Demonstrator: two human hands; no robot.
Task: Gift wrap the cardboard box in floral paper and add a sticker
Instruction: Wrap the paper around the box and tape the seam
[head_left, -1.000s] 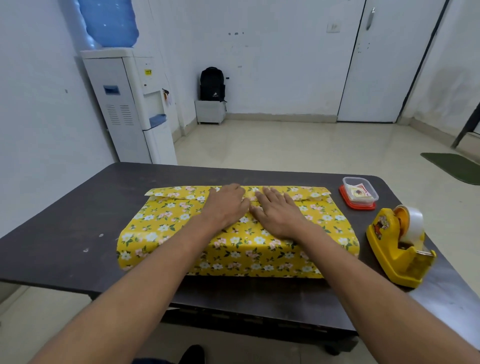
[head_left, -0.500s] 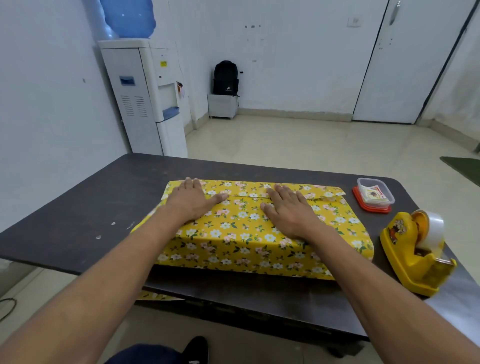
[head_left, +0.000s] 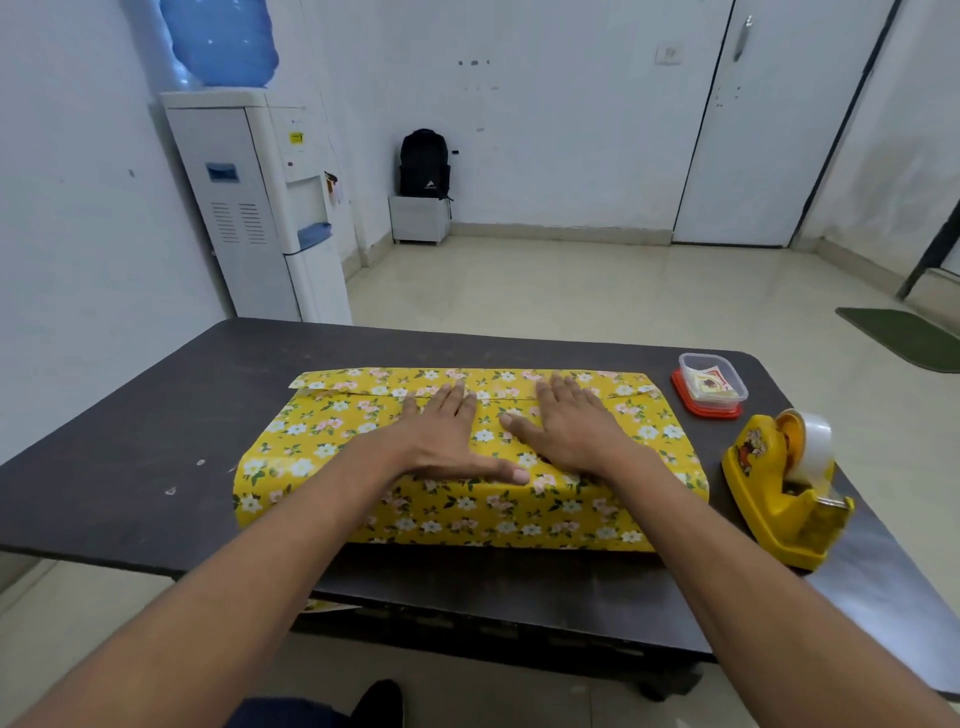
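Box in yellow floral paper (head_left: 332, 441) lies mid-table, long side toward the person. Paper seam runs along its far top edge. Left hand (head_left: 447, 441) and right hand (head_left: 569, 431) press flat on top, fingers straight, gripping nothing. Right of box: tape dispenser (head_left: 784, 488) near, lidded container (head_left: 711, 384) far. Dark table (head_left: 130, 441).

tight on the right, roomy on the left

bare table (head_left: 156, 415) ran wide left of the wrapped box (head_left: 322, 431). on the right, the tape dispenser (head_left: 779, 493) and small container (head_left: 711, 382) sat near it, leaving a narrow strip.
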